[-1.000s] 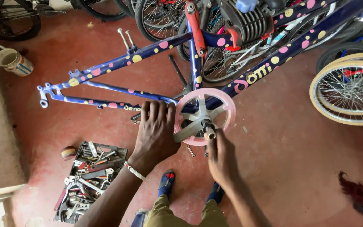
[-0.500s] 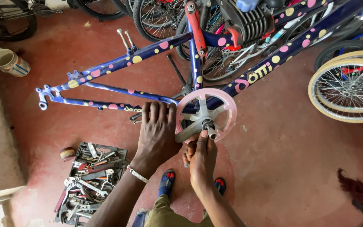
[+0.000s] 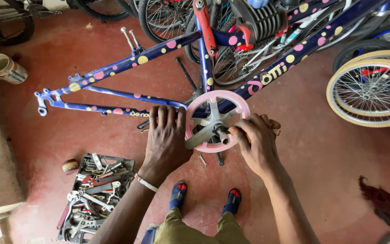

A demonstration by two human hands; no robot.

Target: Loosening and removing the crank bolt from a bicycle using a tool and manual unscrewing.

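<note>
Pink chainring guard (image 3: 217, 118): at the bottom bracket of the spotted blue bicycle frame (image 3: 159, 53), which lies on the floor.
Left hand (image 3: 165, 138): spread flat, pressing on the frame beside the guard.
Right hand (image 3: 258, 140): fingers curled around the crank axle end (image 3: 222, 135) (what else it pinches, I cannot tell).
Handling: likely rigid and light; the frame tubes offer the best hold.
Floor (image 3: 321, 171): red concrete, tool tray (image 3: 96, 192) near, wheels (image 3: 371, 92) around.

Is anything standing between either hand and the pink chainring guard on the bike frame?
Nothing visible does. The left hand lies flat on the blue dotted frame against the pink chainring guard's left edge. The right hand already touches its right edge, fingertips at the crank axle.
</note>
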